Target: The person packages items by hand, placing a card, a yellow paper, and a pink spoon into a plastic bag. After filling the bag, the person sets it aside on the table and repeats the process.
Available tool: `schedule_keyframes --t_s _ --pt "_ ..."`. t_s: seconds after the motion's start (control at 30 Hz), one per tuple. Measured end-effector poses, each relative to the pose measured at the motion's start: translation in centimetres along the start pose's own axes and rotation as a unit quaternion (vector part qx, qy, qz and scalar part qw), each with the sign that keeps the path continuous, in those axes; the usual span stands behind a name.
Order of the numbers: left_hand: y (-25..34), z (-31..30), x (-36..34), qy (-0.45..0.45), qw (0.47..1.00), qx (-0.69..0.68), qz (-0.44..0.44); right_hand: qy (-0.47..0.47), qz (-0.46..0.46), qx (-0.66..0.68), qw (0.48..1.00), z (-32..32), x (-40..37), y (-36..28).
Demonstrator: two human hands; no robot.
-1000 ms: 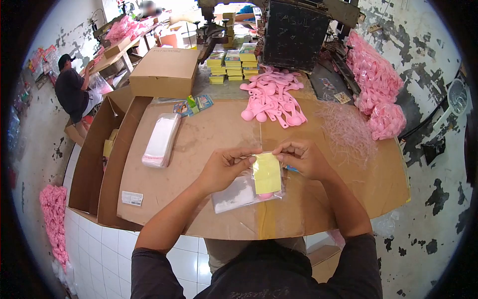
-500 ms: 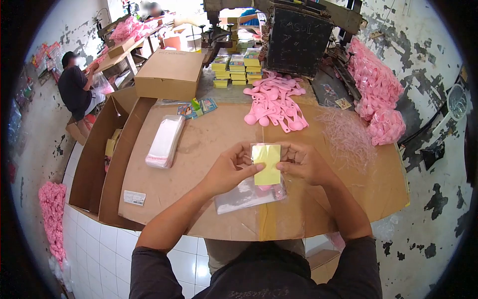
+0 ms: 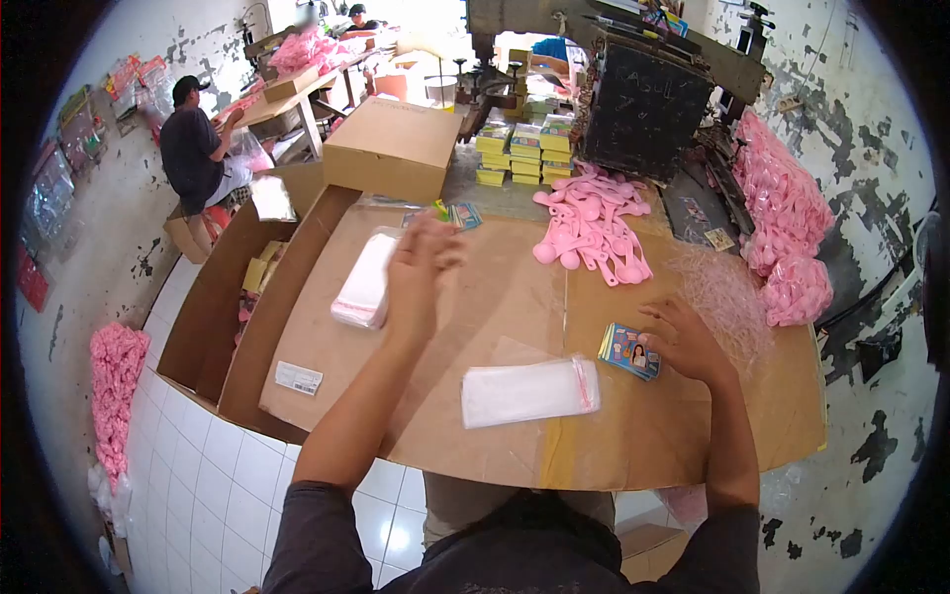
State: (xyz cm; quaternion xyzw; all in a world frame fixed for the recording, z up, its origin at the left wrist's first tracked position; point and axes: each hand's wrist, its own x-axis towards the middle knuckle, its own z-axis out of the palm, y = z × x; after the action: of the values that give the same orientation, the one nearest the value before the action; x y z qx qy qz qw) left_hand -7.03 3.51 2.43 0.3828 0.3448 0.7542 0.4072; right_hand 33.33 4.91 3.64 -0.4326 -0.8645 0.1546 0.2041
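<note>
My left hand (image 3: 426, 259) is raised beside a stack of clear plastic bags (image 3: 368, 282), its fingers stretched out, slightly blurred, and holding nothing. A pale flat packet (image 3: 273, 199) hangs in the air over the long open carton (image 3: 203, 332) at the left. My right hand (image 3: 685, 339) hovers with fingers apart at a small stack of blue printed cards (image 3: 629, 351), its thumb right at the cards' edge. Between my arms lies another stack of clear bags (image 3: 529, 393) with a pink-striped end.
Pink plastic spoons (image 3: 594, 223) are heaped at the back of the cardboard-covered table (image 3: 475, 297). Behind them stand yellow-edged card stacks (image 3: 524, 148), a closed carton (image 3: 391, 148) and a black machine (image 3: 643, 99). Clear plastic strips (image 3: 717, 297) lie right. A person (image 3: 193, 148) sits at far left.
The packet with the yellow card has left my hands and is now in the air at the left. My left hand swung up and left; my right hand moved right to the printed cards.
</note>
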Motion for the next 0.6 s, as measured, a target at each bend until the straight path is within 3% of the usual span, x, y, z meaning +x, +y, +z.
schedule_keyframes --t_s 0.07,0.13,0.23,0.27,0.37,0.43,0.47,0.53,0.6 --pt "-1.7 1.4 -2.5 -0.173 0.942 0.287 -0.021 -0.022 -0.013 -0.024 0.999 0.1 -0.5 0.8" --pt "-1.1 3.5 -5.4 -0.295 0.867 0.402 -0.030 -0.062 -0.012 -0.029 0.998 0.2 -0.5 1.5" --pt "-2.4 3.9 -7.2 -0.394 0.783 0.470 0.106 -0.049 0.100 0.133 0.985 1.3 -0.7 2.2" --pt "-2.6 4.0 -7.4 -0.428 0.761 0.483 0.074 -0.046 0.108 0.129 0.985 1.3 -0.7 2.2" --pt "-4.8 3.1 -7.6 -0.424 0.776 0.458 0.086 -0.029 0.132 0.138 0.981 1.0 -0.5 1.7" --pt "-3.9 3.8 -7.6 -0.391 0.812 0.433 -0.025 -0.004 0.149 0.179 0.973 1.2 -0.5 1.5" --pt "-3.6 4.0 -7.6 -0.371 0.824 0.420 -0.081 0.013 0.133 0.173 0.976 1.4 -0.6 1.6" --pt "-4.0 3.8 -7.6 -0.364 0.833 0.412 -0.061 0.046 0.100 0.163 0.981 1.8 -0.6 1.8" --pt "-4.2 3.6 -7.6 -0.367 0.835 0.407 -0.050 0.101 0.010 0.095 0.990 2.2 -0.5 2.0"
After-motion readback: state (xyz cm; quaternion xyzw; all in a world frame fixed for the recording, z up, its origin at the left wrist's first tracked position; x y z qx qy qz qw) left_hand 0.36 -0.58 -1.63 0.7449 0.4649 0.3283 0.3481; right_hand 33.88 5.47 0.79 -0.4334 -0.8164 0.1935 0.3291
